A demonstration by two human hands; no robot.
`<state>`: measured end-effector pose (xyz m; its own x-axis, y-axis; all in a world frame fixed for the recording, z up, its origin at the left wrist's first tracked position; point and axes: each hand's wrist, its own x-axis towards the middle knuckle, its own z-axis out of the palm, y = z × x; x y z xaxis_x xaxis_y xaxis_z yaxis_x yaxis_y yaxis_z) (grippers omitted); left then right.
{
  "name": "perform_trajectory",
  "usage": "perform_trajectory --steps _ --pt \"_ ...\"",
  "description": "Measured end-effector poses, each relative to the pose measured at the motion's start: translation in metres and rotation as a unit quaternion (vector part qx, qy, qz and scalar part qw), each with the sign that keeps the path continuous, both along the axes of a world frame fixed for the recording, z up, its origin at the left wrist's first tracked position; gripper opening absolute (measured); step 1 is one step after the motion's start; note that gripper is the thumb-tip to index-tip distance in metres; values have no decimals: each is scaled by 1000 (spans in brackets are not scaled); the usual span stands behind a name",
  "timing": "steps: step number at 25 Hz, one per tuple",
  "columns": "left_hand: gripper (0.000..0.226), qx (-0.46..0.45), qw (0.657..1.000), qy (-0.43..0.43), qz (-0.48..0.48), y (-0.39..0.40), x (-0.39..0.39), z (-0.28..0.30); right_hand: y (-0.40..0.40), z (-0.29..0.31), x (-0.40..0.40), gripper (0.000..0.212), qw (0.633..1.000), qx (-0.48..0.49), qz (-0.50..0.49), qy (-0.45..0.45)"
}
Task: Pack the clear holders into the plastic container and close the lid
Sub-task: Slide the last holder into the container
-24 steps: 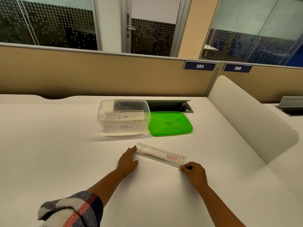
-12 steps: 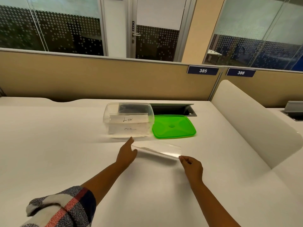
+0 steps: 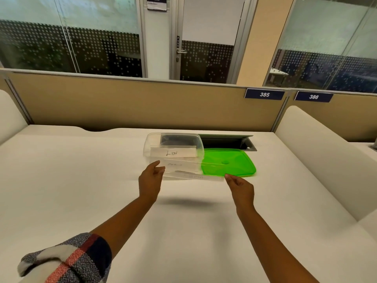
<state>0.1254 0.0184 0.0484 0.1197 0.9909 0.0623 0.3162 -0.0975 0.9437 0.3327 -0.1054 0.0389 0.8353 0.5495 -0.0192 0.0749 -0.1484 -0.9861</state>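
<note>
Above the worktop [image 3: 81, 180], a clear holder [image 3: 193, 174] is pinched at its ends by left hand [image 3: 150, 180] and right hand [image 3: 241, 187], each grip clamped on it; it could be snagged on the rim of the plastic container [image 3: 173, 148] at 12 o'clock if lowered tilted.

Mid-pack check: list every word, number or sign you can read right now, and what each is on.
"LION": card inside the plastic container.
"385": plaque on the partition.
"386": plaque beside it.
"PUSH": door strip.
"030": door sign; its smaller line is unreadable.
Lower card: blurred.
Clear holder held by both hands: print unreadable.
</note>
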Motion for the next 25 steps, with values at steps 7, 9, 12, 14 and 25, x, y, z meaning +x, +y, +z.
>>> perform_trajectory --steps 7,9,12,14,25 --pt "36 0 999 -12 33 13 -29 20 31 18 -21 31 999 16 35 -26" --pt "35 -4 999 -26 35 18 -37 25 39 22 -27 31 998 17 41 -36" --pt "35 -12 998 -50 38 26 -45 34 54 33 -33 30 997 29 43 -57" --pt "33 -12 996 -69 47 32 -48 41 66 42 -34 28 996 36 38 -73" --pt "30 -34 986 -152 66 75 -46 54 119 56 -30 25 995 35 34 -86"
